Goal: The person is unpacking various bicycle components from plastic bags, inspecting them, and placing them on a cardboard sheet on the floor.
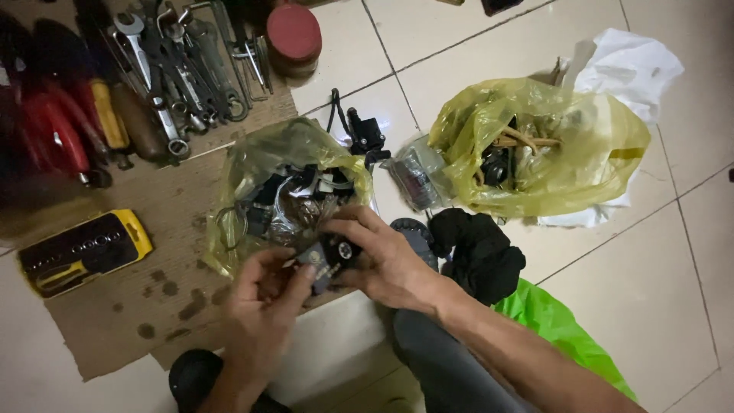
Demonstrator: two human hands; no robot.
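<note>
Looking down from the head cam, closest to me is a knee in grey trousers [440, 367] with a bright green bag [566, 333] lying beside it on the tiled floor [673, 252]. Just above that, both hands meet over a small dark part [330, 258]: my left hand [264, 306] has its fingers curled up under it and my right hand [386, 260] pinches it from the top with thumb and fingertips, so both are gripping the same piece. What the part actually is, I honestly can't tell, too dark and blurry. It sits right at the front edge of an open olive plastic bag [260, 164] stuffed with dark bits and metal rings, which lies on a sheet of cardboard [145, 298] with dark stains. A black cloth [478, 248] is bunched up just right of my right hand. Off to the left there's a yellow socket set case [84, 251]. Further out, a black lever-looking assembly [361, 134] sits between the two bags, then a yellow plastic bag [562, 164] on top of a white bag [631, 65]. At the far left, a row of wrenches [180, 69], red- and yellow-handled tools [73, 122], and a red round disc [293, 34].
</note>
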